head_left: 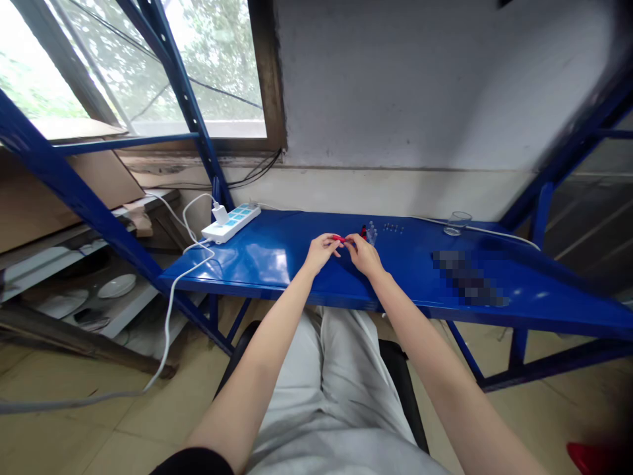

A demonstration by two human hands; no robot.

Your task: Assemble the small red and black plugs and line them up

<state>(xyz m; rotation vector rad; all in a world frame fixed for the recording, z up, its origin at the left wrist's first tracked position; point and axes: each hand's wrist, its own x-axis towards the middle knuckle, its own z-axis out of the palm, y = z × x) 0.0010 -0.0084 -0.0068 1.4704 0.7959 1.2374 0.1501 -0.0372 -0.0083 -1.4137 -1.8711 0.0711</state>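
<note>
Around the blue table (341, 284), head view: white power strip (232, 224) at the far left corner, one plug in it, white cable (171, 316) looping down over the edge. Just beyond the right hand (364, 256), a cluster of small clear pieces (372, 235) with a red-and-black item (364, 231) beside it; the hand partly blocks both. Row of tiny clear pieces (393, 228) farther right. Clear glass (457, 223) toward the back edge, thin white cord running by it.

Forearms reach forward and converge over the table's middle. Left hand (320, 253) and right hand nearly meet, small red piece (339, 238) between them. Left thumb and fingers pinch its left end; right thumb and fingers are closed on its other end.

Fingertips cover much of the red piece; its full shape is unclear. Contact between hands and tabletop: cannot tell. Dark object (467, 280) at right is pixelated, unidentifiable. Red thing (593, 456) at lower right, cut off by the frame.
</note>
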